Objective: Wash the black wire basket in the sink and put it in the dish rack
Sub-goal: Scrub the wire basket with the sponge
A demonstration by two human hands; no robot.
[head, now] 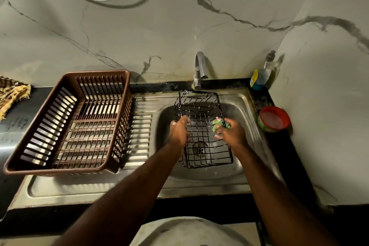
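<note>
Marble-walled kitchen corner, stainless steel sink (247,110) under chrome tap (199,70). Black wire basket (201,110) held tilted over the sink bowl. Left hand (178,131) grips its left edge; right hand (231,132) clutches green scrub sponge (217,124) against basket's right side. Brown slatted plastic dish rack (69,124) sits left on drainboard. Red soap tub (273,119) right.

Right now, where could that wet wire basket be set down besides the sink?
The brown slatted plastic dish rack holds nothing. The ribbed steel drainboard between rack and basin is bare, as is its front strip. The sink bowl is crowded: black wire basket, left hand, right hand with green scrubber. The right ledge holds a red tub.
</note>
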